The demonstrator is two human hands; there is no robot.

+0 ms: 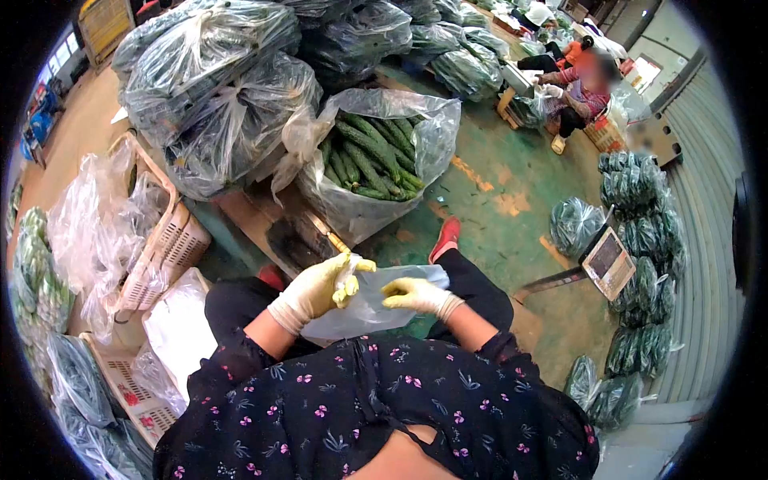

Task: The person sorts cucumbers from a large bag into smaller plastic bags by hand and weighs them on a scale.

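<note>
A thin, translucent plastic bag (360,302) lies across my lap. My left hand (324,286), in a pale glove with yellowed fingers, pinches a gathered part of the bag. To its right, my right hand (418,296), gloved the same way, is at the bag's right part with its fingers curled; whether they grip the plastic is hard to tell. Beyond my hands stands a large open clear sack, and dark green cucumbers (370,156) fill it.
Big stuffed plastic sacks (216,88) are piled at the upper left. Crates (164,240) with loose plastic stand at the left. A scale display (608,264) is at the right, before stacked bagged vegetables (640,232). Another person (580,92) sits at the upper right.
</note>
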